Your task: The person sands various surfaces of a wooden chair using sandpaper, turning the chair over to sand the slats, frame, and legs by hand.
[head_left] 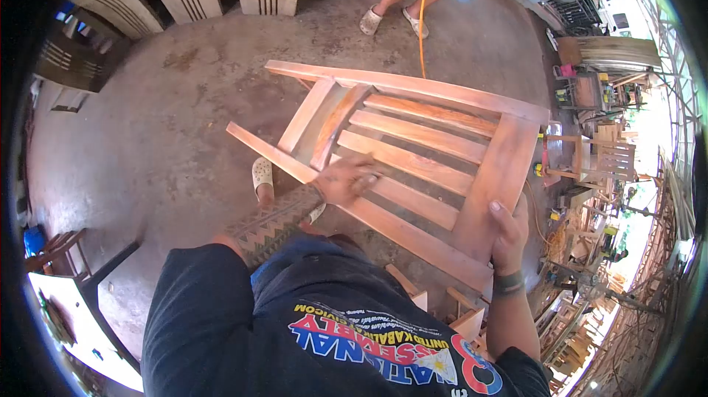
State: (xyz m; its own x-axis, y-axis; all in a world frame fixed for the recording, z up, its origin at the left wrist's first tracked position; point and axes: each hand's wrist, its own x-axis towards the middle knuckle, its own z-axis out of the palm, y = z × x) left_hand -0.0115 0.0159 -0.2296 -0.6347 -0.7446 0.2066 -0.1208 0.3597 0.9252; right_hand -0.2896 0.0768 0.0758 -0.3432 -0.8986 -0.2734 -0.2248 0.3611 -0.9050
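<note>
Concrete floor (184, 109) filled my feed beyond the left hand (341, 181), blurry but seemingly spread on the slatted wooden frame (501, 168) before the wearer's lap (295, 255), while the right hand (509, 238) clamped its broad end, probably for steadiness.

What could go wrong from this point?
The slatted wooden frame might slip if the right hand loosens, since only that hand clearly grips it, and could hit the clog below. The left hand, over the slats, might catch a finger in a gap. The orange hose beyond the frame could snag it.
</note>
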